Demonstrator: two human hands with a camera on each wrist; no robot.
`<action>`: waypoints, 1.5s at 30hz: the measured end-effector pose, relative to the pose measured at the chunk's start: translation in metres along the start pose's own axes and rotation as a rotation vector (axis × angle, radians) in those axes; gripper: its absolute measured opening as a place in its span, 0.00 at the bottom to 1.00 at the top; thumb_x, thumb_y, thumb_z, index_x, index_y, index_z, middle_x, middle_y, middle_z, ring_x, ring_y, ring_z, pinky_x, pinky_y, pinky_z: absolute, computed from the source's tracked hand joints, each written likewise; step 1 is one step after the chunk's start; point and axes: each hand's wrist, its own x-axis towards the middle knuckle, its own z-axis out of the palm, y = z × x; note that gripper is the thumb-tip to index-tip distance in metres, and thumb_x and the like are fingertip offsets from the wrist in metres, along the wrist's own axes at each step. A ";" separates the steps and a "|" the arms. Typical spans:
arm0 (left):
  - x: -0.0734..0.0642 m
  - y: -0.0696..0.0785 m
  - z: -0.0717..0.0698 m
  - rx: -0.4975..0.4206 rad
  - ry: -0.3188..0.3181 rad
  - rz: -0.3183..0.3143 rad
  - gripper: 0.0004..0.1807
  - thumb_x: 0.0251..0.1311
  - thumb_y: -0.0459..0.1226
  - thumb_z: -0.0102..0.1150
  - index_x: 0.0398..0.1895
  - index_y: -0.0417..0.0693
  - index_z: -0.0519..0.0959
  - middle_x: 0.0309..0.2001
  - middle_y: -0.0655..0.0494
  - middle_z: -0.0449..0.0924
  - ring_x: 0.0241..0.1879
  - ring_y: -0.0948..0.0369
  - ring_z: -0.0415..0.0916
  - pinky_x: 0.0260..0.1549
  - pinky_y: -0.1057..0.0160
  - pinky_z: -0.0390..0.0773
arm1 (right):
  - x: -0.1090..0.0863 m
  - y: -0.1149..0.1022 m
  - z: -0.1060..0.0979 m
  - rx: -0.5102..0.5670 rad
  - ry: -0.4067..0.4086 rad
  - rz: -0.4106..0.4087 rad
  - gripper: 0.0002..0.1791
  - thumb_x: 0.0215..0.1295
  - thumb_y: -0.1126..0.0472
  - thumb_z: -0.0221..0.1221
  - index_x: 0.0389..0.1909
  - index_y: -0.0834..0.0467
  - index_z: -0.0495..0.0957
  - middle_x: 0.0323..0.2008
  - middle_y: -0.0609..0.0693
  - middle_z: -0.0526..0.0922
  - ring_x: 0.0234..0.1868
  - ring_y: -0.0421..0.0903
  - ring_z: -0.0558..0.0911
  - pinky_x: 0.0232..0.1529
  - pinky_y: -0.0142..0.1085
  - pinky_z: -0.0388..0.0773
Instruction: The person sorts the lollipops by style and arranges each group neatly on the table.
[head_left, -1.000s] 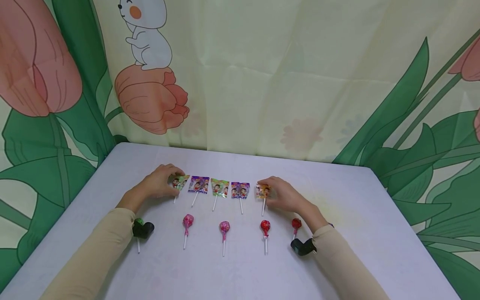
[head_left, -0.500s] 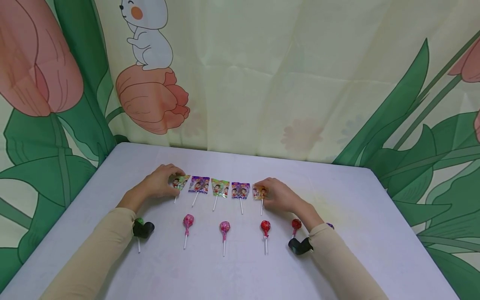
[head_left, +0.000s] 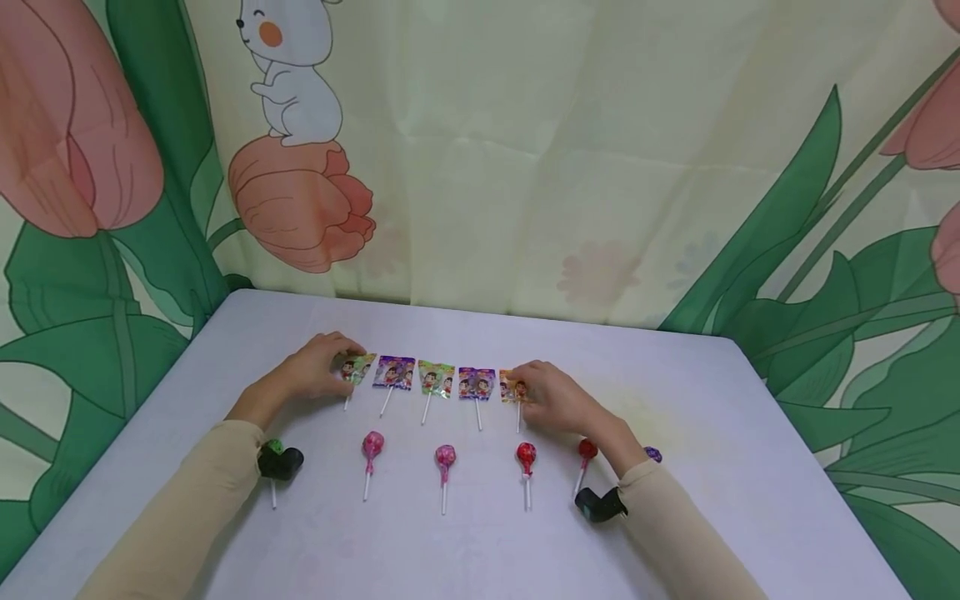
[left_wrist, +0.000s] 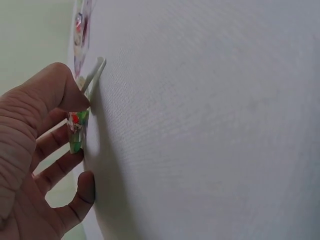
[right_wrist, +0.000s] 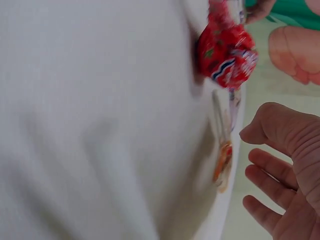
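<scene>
My left hand (head_left: 318, 367) holds the green-wrapped lollipop (head_left: 357, 367) at the left end of a back row; thumb and fingers are around its packet (left_wrist: 76, 131) in the left wrist view. At the row's right end lies an orange-wrapped lollipop (head_left: 512, 386). My right hand (head_left: 558, 398) is beside it, overlapping its right edge in the head view. In the right wrist view the fingers are loosely bent, with a gap to the orange packet (right_wrist: 223, 165). Between the hands lie a purple packet lollipop (head_left: 394, 372), a green one (head_left: 437, 378) and another purple one (head_left: 476, 383).
A front row has pink lollipops (head_left: 446, 456), red lollipops (head_left: 527, 454) and a green one (head_left: 275, 447) partly behind the left wrist camera (head_left: 281, 462). A purple lollipop (head_left: 653, 454) shows past the right sleeve. The white table (head_left: 375, 558) ends at a printed curtain (head_left: 480, 167).
My right hand has moved slightly left, and the orange-wrapped lollipop has slid left, closer to the purple one. My left hand stays on the green-wrapped lollipop. The head view has shifted a little.
</scene>
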 end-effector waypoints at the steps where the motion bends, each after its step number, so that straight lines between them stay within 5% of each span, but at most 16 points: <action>1: -0.001 0.000 0.000 -0.002 -0.004 0.002 0.31 0.55 0.38 0.75 0.63 0.41 0.77 0.59 0.42 0.75 0.64 0.42 0.66 0.66 0.35 0.66 | -0.003 -0.002 -0.001 0.012 0.007 -0.005 0.29 0.60 0.68 0.64 0.66 0.60 0.76 0.65 0.57 0.76 0.67 0.57 0.73 0.66 0.54 0.73; 22: -0.026 -0.003 -0.008 -0.007 0.023 0.005 0.40 0.53 0.36 0.75 0.71 0.40 0.71 0.68 0.33 0.65 0.68 0.35 0.62 0.64 0.31 0.66 | -0.032 -0.047 0.007 0.164 0.115 -0.158 0.29 0.62 0.68 0.62 0.66 0.56 0.75 0.67 0.52 0.74 0.71 0.55 0.70 0.67 0.55 0.72; 30: -0.047 0.004 -0.020 -0.054 0.056 -0.007 0.39 0.60 0.39 0.70 0.73 0.40 0.66 0.63 0.31 0.68 0.61 0.36 0.70 0.52 0.36 0.79 | -0.035 -0.061 0.013 0.166 0.164 -0.224 0.27 0.64 0.65 0.65 0.65 0.58 0.77 0.64 0.51 0.77 0.67 0.50 0.74 0.64 0.49 0.75; 36: -0.064 0.006 -0.021 -0.102 0.135 0.064 0.33 0.65 0.37 0.66 0.70 0.36 0.68 0.60 0.33 0.72 0.58 0.39 0.72 0.52 0.37 0.79 | -0.032 -0.072 0.017 0.185 0.164 -0.220 0.26 0.65 0.62 0.66 0.65 0.57 0.77 0.62 0.48 0.78 0.66 0.47 0.75 0.65 0.47 0.75; 45: -0.092 0.011 -0.018 -0.140 0.180 0.066 0.30 0.65 0.35 0.66 0.68 0.34 0.69 0.60 0.36 0.73 0.57 0.42 0.73 0.51 0.42 0.79 | -0.025 -0.090 0.029 0.189 0.161 -0.287 0.25 0.65 0.61 0.68 0.62 0.57 0.78 0.60 0.48 0.80 0.62 0.45 0.78 0.63 0.43 0.77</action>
